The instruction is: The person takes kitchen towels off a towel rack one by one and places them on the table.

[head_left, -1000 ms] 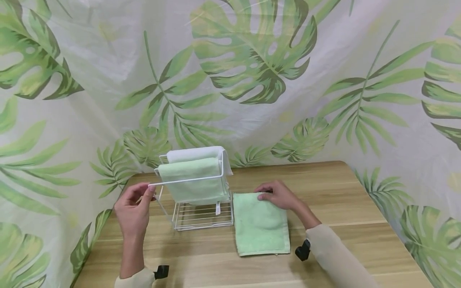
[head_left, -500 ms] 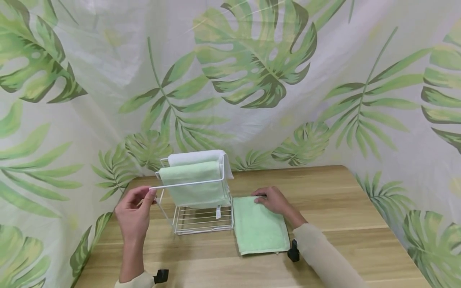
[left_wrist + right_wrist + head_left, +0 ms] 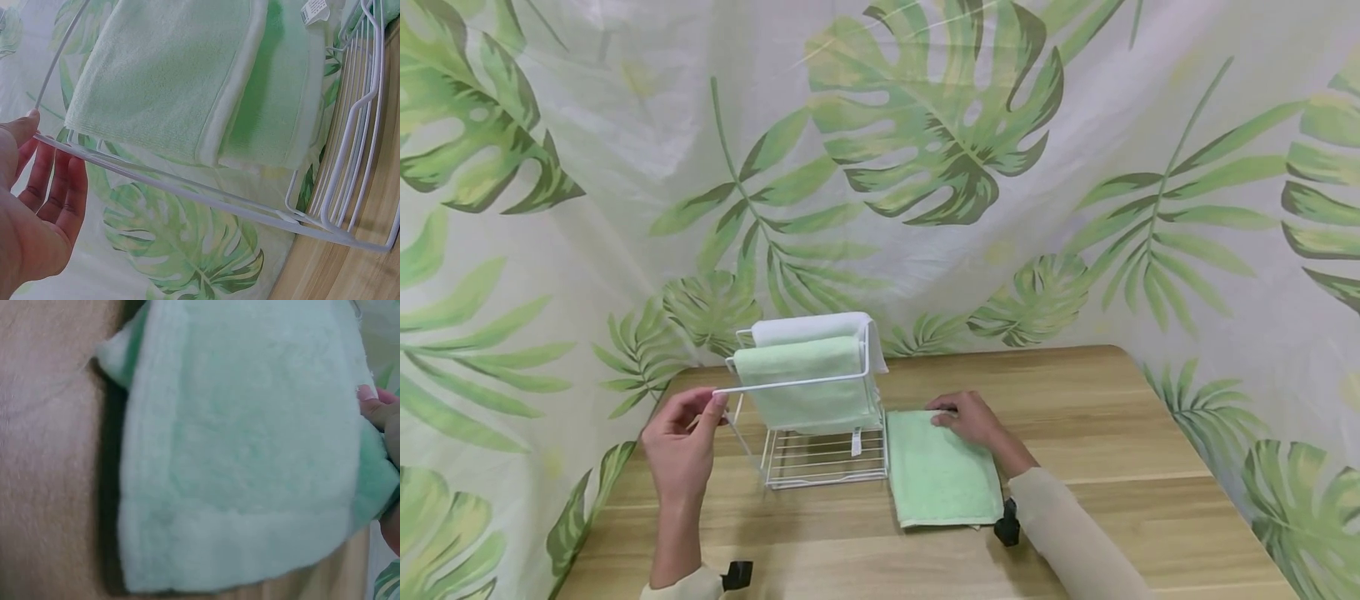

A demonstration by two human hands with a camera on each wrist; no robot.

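A white wire rack point(image 3: 823, 482) stands on the table, left of the middle. My left hand point(image 3: 681, 446) pinches the rack's front top corner between thumb and fingers; the left wrist view shows the thumb point(image 3: 28, 122) on the wire. Over the rack's bars hang a light green towel point(image 3: 805, 392) and, behind it, a white towel point(image 3: 808, 327). To the right of the rack lies a folded light green towel point(image 3: 943, 479), flat on the table. My right hand point(image 3: 973, 421) pinches its far edge, thumb on top and the other fingertips partly hidden.
The wooden table point(image 3: 1112, 533) reaches back to a leaf-print curtain point(image 3: 925, 167). A small white label point(image 3: 856, 442) hangs below the green towel on the rack. Black wrist mounts point(image 3: 1007, 523) sit on both sleeves.
The right hand has shifted slightly left along the folded towel's far edge, and its forearm has come left too. The left hand stays on the rack's corner.
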